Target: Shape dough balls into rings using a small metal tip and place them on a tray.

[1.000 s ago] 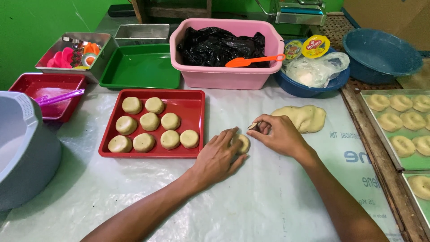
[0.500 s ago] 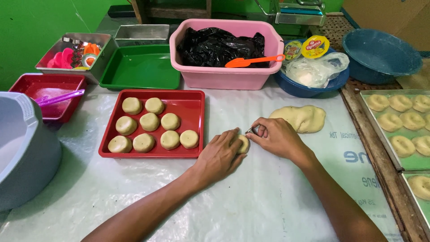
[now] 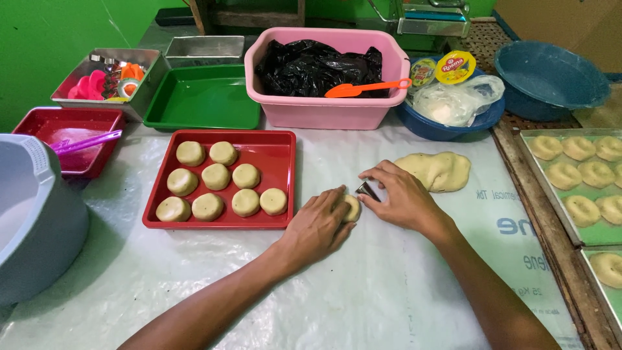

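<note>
A small round of pale dough (image 3: 352, 207) lies on the plastic-covered table (image 3: 389, 291), just right of the red tray (image 3: 285, 181). The left hand (image 3: 317, 227) lies flat over it with fingers together, covering most of it, so only its right edge shows. At about two o'clock from the round, the right hand (image 3: 398, 198) pinches a small shiny metal cutter (image 3: 368, 190) between thumb and fingertips, its rim touching or just beside the dough; which cannot be told. The step in hand looks like shaping or trimming one piece, and it seems to call for a steady press and a light touch, since the dough looks soft and easily dented.

At nine o'clock the red tray holds eight smooth, matte, slightly domed discs (image 3: 223, 181) in loose rows. At two o'clock lies a lumpy slab of the same dough (image 3: 440, 170). At twelve o'clock stands a pink plastic tub (image 3: 324, 110) lined with a glossy black bag, an orange scraper (image 3: 366, 87) across its rim. At three o'clock, metal trays (image 3: 557, 227) carry ring-marked pieces. A green tray (image 3: 204, 100) sits at eleven o'clock.
</note>
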